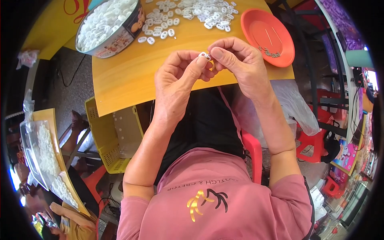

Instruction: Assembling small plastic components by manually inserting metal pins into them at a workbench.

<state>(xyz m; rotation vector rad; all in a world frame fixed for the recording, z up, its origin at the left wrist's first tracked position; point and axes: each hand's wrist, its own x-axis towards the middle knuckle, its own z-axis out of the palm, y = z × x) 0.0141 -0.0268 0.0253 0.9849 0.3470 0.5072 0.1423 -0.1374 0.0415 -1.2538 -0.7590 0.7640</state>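
Observation:
My left hand [178, 78] and my right hand [239, 62] meet above the near edge of a yellow wooden table [128, 76]. Together their fingertips pinch one small white plastic piece [205, 55]. Thumbs and forefingers of both hands close on it, and most of the piece is hidden by them. Several more of the same white oval pieces [192, 14] lie scattered on the table beyond my hands. A round tin [110, 25] at the far left of the table is full of them.
An orange plastic plate [267, 36] with a few tiny metal bits stands at the table's right. A yellow crate [105, 138] sits on the floor to my left, a red chair [253, 150] under me. Another person's table with white pieces [48, 154] is at far left.

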